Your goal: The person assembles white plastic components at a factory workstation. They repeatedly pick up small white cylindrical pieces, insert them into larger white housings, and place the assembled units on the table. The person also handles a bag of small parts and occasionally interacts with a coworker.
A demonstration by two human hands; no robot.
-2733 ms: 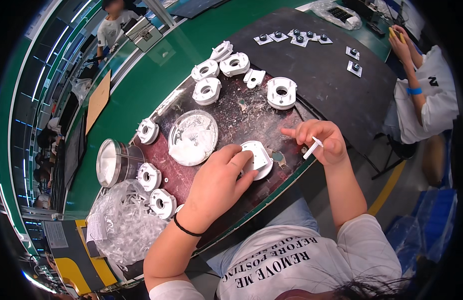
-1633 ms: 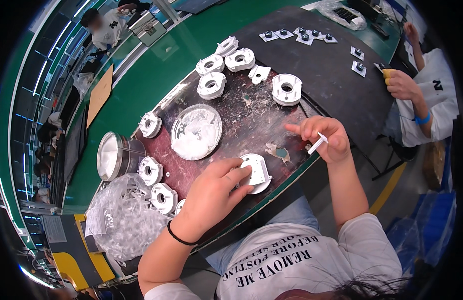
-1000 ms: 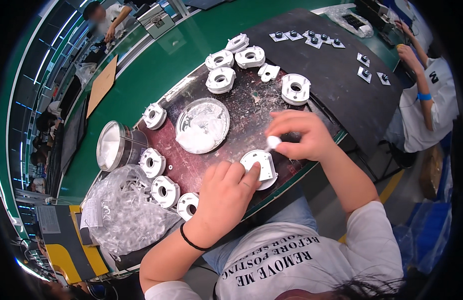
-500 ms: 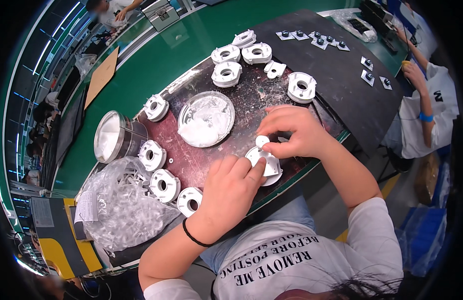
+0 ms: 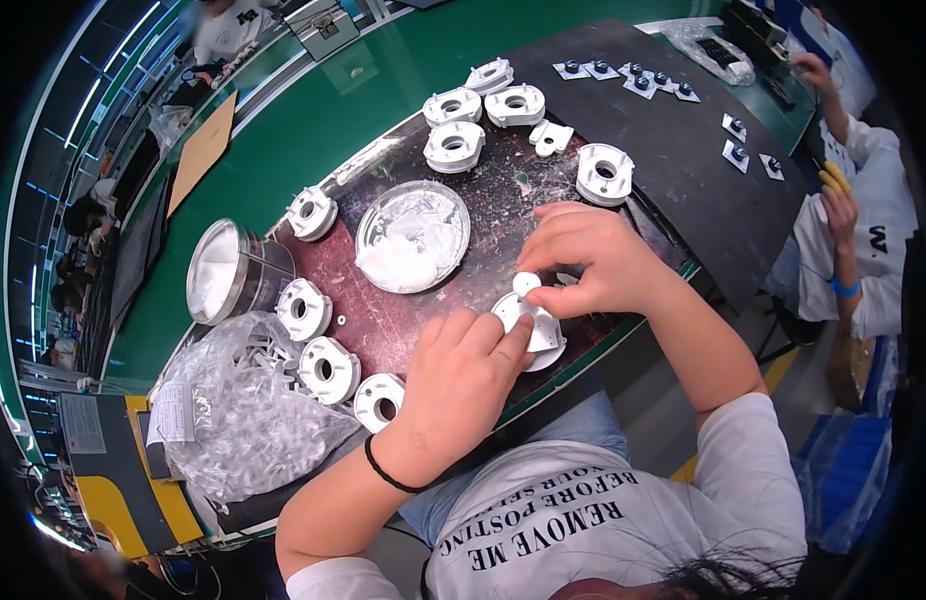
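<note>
My left hand (image 5: 461,368) presses its index finger onto a white plastic housing (image 5: 549,338) at the table's near edge. Beside that housing, my right hand (image 5: 595,262) pinches a small round white plastic part (image 5: 526,284) between thumb and finger. The round part is at the housing's far rim; whether it is seated there I cannot tell. Beyond my hands lies a shallow clear round dish (image 5: 423,199) with white paste in it. Another white housing with a round hole (image 5: 604,174) sits past my right hand.
More white housings (image 5: 452,148) stand at the back and along the left. A clear tub (image 5: 258,268) of white paste and a plastic bag (image 5: 253,420) of white parts are on the left. Small black pieces on white squares (image 5: 735,156) lie on a black mat. Co-workers sit nearby.
My hands and the parts stay almost still. The co-worker on the right has shifted their arms, and a person at the far left has changed posture.
</note>
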